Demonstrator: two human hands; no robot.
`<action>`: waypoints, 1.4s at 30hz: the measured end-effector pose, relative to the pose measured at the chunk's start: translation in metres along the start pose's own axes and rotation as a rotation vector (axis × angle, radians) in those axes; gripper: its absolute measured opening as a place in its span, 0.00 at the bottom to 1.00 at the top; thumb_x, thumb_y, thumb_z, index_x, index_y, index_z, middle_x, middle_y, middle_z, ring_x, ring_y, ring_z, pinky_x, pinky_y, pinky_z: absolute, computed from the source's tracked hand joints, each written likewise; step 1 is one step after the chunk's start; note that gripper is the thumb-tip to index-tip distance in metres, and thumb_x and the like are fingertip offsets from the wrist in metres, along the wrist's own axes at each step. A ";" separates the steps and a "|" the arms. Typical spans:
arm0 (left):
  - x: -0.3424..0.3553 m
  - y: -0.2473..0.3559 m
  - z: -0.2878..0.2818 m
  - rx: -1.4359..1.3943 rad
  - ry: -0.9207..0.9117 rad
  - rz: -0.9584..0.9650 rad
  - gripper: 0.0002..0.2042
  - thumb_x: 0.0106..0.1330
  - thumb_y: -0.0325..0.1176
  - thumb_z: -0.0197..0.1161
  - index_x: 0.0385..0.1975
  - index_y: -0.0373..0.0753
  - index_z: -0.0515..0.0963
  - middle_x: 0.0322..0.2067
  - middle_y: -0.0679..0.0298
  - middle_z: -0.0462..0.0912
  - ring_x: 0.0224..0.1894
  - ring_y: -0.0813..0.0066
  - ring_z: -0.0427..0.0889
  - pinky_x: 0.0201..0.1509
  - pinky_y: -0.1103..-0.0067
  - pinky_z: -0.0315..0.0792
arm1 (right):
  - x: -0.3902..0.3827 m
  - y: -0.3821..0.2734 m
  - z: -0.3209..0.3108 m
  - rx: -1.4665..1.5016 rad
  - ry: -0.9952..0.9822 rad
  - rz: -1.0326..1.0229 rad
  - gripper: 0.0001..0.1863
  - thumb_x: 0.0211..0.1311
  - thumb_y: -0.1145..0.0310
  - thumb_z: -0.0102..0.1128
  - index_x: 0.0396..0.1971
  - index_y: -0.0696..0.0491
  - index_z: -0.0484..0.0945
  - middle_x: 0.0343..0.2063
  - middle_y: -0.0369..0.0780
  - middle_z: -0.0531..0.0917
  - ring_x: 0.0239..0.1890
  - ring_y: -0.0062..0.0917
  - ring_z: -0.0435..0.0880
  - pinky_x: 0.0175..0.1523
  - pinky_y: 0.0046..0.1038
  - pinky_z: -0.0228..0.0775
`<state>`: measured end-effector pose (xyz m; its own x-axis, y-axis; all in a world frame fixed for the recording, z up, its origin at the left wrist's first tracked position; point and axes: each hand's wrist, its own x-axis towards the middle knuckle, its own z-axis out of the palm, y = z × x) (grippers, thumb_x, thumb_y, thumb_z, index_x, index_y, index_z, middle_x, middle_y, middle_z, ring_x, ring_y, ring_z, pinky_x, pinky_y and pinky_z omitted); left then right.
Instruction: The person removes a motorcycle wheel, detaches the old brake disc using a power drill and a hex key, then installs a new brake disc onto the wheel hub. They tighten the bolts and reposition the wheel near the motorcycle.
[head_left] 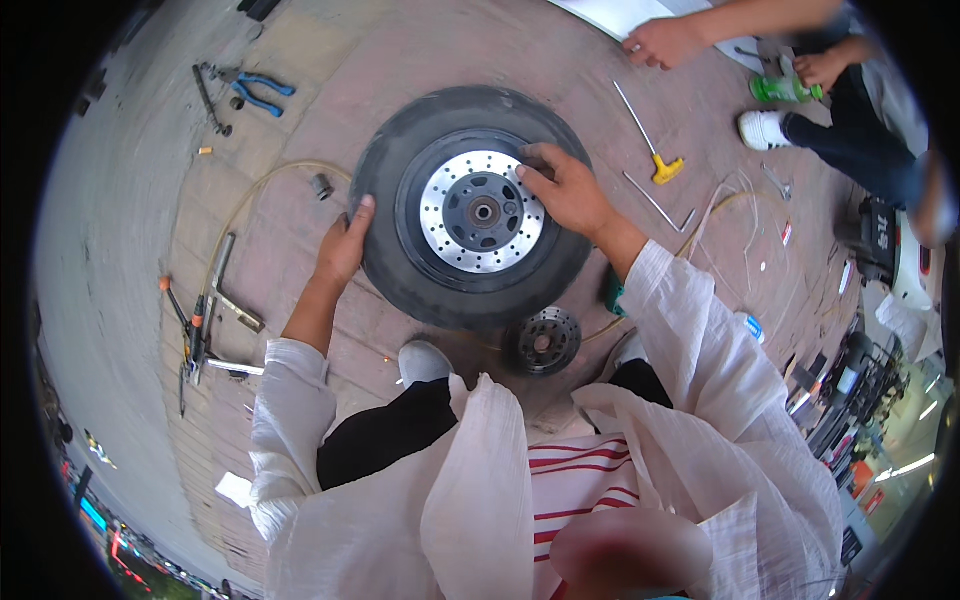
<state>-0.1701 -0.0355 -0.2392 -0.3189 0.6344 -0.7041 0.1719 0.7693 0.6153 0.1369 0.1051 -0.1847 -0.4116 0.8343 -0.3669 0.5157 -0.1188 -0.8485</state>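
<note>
A black tyre (pixel 400 290) on a wheel with a silver perforated brake disc (pixel 450 240) lies face up between my hands. My left hand (pixel 343 243) grips the tyre's left side, thumb on the sidewall. My right hand (pixel 567 195) is on the upper right of the wheel, thumb and fingers curled at the rim beside the disc. Below the tyre, near my shoes, sits a smaller dark perforated disc (pixel 543 342).
Blue pliers (pixel 262 90), a socket (pixel 322 186) and several tools (pixel 230 285) lie left. A yellow-handled T-tool (pixel 663 168), hex key (pixel 660 200) and tubing (pixel 720 230) lie right. Another person's hand (pixel 655 42) and white shoe (pixel 762 129) are at upper right.
</note>
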 end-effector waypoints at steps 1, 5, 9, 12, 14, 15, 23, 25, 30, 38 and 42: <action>-0.004 0.005 -0.002 0.069 -0.003 -0.007 0.46 0.60 0.69 0.50 0.56 0.22 0.68 0.52 0.40 0.76 0.56 0.53 0.76 0.61 0.72 0.66 | 0.002 0.001 -0.001 0.008 0.009 0.004 0.20 0.63 0.59 0.59 0.46 0.60 0.77 0.42 0.49 0.83 0.42 0.33 0.84 0.47 0.30 0.74; -0.049 0.055 -0.001 -0.045 0.035 0.194 0.47 0.56 0.67 0.58 0.55 0.21 0.67 0.48 0.37 0.77 0.53 0.52 0.78 0.58 0.71 0.68 | 0.008 -0.003 -0.015 0.090 0.058 0.014 0.19 0.64 0.59 0.58 0.45 0.59 0.78 0.35 0.42 0.82 0.38 0.25 0.81 0.45 0.25 0.72; -0.082 0.109 -0.004 0.245 0.115 0.224 0.45 0.52 0.67 0.61 0.51 0.22 0.69 0.39 0.38 0.80 0.46 0.48 0.81 0.50 0.67 0.72 | 0.017 -0.037 -0.039 0.116 -0.040 0.074 0.20 0.66 0.56 0.55 0.44 0.59 0.79 0.32 0.38 0.80 0.35 0.22 0.76 0.44 0.23 0.69; -0.100 0.136 -0.001 0.342 0.143 0.232 0.43 0.52 0.67 0.61 0.47 0.24 0.70 0.34 0.41 0.81 0.41 0.46 0.82 0.45 0.65 0.74 | 0.028 -0.067 -0.051 -0.234 -0.252 0.046 0.26 0.66 0.49 0.51 0.45 0.61 0.79 0.37 0.41 0.81 0.42 0.24 0.77 0.53 0.24 0.66; -0.110 0.143 0.002 0.369 0.179 0.265 0.42 0.51 0.68 0.61 0.44 0.26 0.71 0.31 0.42 0.82 0.38 0.45 0.83 0.42 0.64 0.75 | 0.039 -0.076 -0.048 -0.365 -0.344 0.180 0.30 0.65 0.47 0.51 0.46 0.62 0.78 0.40 0.44 0.82 0.44 0.26 0.78 0.54 0.25 0.65; -0.113 0.147 0.003 0.371 0.168 0.270 0.42 0.51 0.68 0.61 0.43 0.26 0.71 0.30 0.43 0.82 0.38 0.45 0.83 0.42 0.64 0.75 | 0.043 -0.080 -0.047 -0.430 -0.388 0.252 0.31 0.64 0.45 0.51 0.47 0.63 0.78 0.42 0.45 0.82 0.46 0.27 0.78 0.55 0.25 0.65; -0.128 0.158 0.006 0.423 0.132 0.269 0.40 0.52 0.68 0.60 0.39 0.27 0.71 0.30 0.43 0.82 0.37 0.45 0.83 0.41 0.63 0.76 | 0.036 -0.121 -0.039 -0.672 -0.458 0.260 0.29 0.54 0.49 0.56 0.42 0.62 0.81 0.42 0.51 0.83 0.45 0.39 0.82 0.52 0.32 0.70; -0.132 0.162 0.008 0.449 0.155 0.283 0.39 0.52 0.68 0.60 0.38 0.28 0.71 0.31 0.43 0.82 0.37 0.45 0.83 0.41 0.62 0.76 | 0.028 -0.139 -0.024 -0.923 -0.481 0.228 0.28 0.52 0.51 0.58 0.44 0.59 0.81 0.45 0.55 0.81 0.49 0.42 0.81 0.54 0.33 0.69; -0.137 0.169 0.014 0.462 0.186 0.306 0.39 0.54 0.67 0.60 0.41 0.27 0.71 0.29 0.41 0.81 0.37 0.43 0.82 0.41 0.61 0.75 | 0.005 -0.144 0.001 -1.229 -0.252 0.179 0.22 0.51 0.55 0.60 0.44 0.49 0.84 0.53 0.47 0.76 0.60 0.44 0.69 0.62 0.40 0.59; -0.141 0.170 0.012 0.486 0.176 0.273 0.39 0.55 0.68 0.56 0.41 0.28 0.71 0.34 0.42 0.82 0.40 0.45 0.82 0.44 0.62 0.75 | 0.003 -0.140 0.011 -1.234 -0.146 0.158 0.18 0.53 0.60 0.60 0.43 0.51 0.84 0.52 0.44 0.77 0.57 0.40 0.71 0.60 0.38 0.59; -0.138 0.160 0.009 0.453 0.151 0.245 0.40 0.56 0.68 0.55 0.44 0.27 0.71 0.35 0.41 0.82 0.42 0.45 0.82 0.46 0.62 0.75 | 0.007 -0.139 0.016 -1.218 -0.125 0.182 0.17 0.52 0.61 0.61 0.41 0.53 0.84 0.50 0.45 0.79 0.56 0.39 0.72 0.59 0.37 0.60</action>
<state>-0.0903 0.0010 -0.0465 -0.3440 0.8072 -0.4797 0.6323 0.5769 0.5171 0.0499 0.1190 -0.0753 -0.2951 0.7932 -0.5327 0.9082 0.4061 0.1016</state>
